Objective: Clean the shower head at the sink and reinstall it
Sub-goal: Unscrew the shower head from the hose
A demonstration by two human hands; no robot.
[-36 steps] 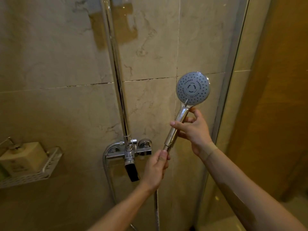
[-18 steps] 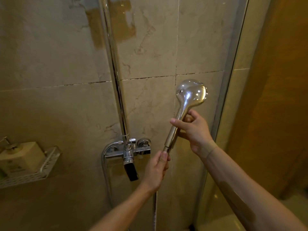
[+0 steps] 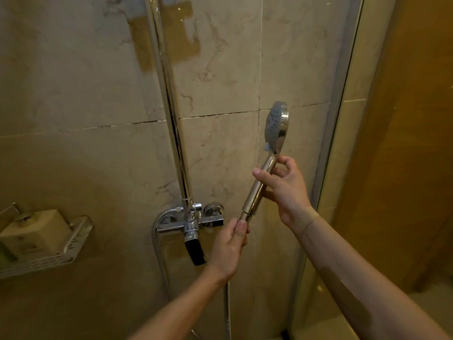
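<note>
The chrome shower head (image 3: 276,130) stands upright in front of the tiled wall, seen edge-on with its grey spray face turned left. My right hand (image 3: 285,190) grips the middle of its handle. My left hand (image 3: 229,249) pinches the hose nut at the handle's lower end. The metal hose (image 3: 227,307) hangs down below that hand.
A chrome riser pipe (image 3: 169,99) runs up the wall to the mixer tap (image 3: 193,220) with a black spout. A white wire shelf (image 3: 71,246) at the left carries a soap bottle (image 3: 31,233). The glass door frame (image 3: 340,114) stands at the right.
The shower head has turned about its handle in my right hand: spray face toward me, then its chrome back, now edge-on. My left hand stays on the hose nut.
</note>
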